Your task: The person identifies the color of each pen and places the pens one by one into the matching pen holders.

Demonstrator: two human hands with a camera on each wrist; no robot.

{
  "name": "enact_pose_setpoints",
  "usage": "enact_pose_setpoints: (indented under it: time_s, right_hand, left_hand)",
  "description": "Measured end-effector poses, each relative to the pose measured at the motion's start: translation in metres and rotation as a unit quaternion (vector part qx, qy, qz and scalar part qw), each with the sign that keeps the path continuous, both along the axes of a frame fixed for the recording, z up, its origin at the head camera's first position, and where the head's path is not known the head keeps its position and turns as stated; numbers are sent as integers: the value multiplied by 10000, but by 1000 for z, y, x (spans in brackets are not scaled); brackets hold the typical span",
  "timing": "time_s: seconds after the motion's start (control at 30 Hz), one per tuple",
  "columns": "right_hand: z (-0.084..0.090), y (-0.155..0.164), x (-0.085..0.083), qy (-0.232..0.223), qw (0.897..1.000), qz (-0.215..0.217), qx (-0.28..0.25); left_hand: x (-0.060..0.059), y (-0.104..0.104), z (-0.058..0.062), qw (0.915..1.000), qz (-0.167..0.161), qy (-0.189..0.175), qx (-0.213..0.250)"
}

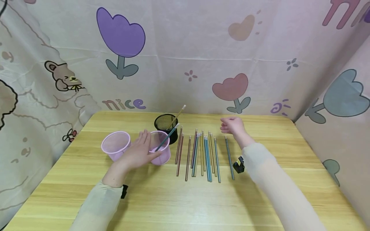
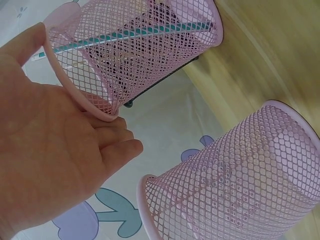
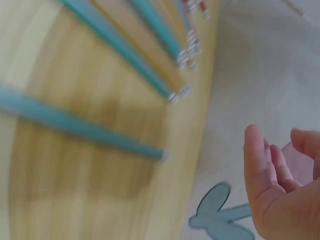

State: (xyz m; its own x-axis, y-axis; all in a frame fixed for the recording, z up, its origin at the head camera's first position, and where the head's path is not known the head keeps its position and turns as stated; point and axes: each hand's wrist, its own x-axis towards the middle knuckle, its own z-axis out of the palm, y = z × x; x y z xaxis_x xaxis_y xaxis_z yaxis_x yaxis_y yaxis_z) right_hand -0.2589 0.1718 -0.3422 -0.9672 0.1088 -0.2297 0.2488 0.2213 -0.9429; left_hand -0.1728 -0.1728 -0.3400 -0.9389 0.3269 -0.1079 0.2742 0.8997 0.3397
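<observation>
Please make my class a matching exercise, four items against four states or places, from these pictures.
1. Black cup
2. Left hand
3. Right hand
4. Loose pencils

A. Raised, holding nothing
B. Lying on the table
C. Containing a gold pencil
D. Thumb at a pink cup rim

Pairs: 1-C, 2-D, 3-A, 4-B

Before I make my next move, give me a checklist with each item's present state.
1. Right hand free: ok, it holds nothing.
2. Lone blue pencil clear: ok, it lies apart from the others.
3. Bunched pencils well separated: not ok, several lie close together.
4. Right pink cup upright: ok, with a teal pencil leaning in it.
5. Left hand steadying that cup firmly: cannot tell; it's at the rim, but pressure doesn't show.
6. Black cup upright: ok.
</observation>
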Motion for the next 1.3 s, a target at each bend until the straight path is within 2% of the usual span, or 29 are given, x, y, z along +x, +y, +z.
enact_pose_setpoints:
  time_s: [0.1,0.23,0.47,0.53,0.73,0.83,0.93,1.13,1.3]
  right_hand:
    - [-7,13,6,-122,9976,115,677]
    - [-14,26,12,-346,9874,299,1515]
    - [-27,38,17,-657,9548,998,2721]
    - [-31,39,19,-747,9510,1071,2803]
    - [-40,37,24,-977,9493,1132,2765]
    - [-44,33,26,-967,9447,1283,2858]
    - [-48,27,25,-962,9444,1312,2859]
    - [-54,19,20,-1011,9462,1177,2840]
    - [-57,19,16,-1182,9545,1116,2499]
  left_hand:
    - [0,0,-1,10000,-6,12,-26]
    - [-1,0,-1,10000,-10,33,-34]
    - [-1,-1,-1,10000,-37,44,3]
    - [-1,-1,-1,10000,-39,37,11]
    - [-1,0,-2,10000,-38,73,-18]
    - [-2,0,-2,10000,-32,79,-27]
    - [-2,0,-2,9999,-34,88,-47]
    - [-2,0,-1,9999,-57,112,-33]
    - [-2,0,-1,9999,-55,94,-43]
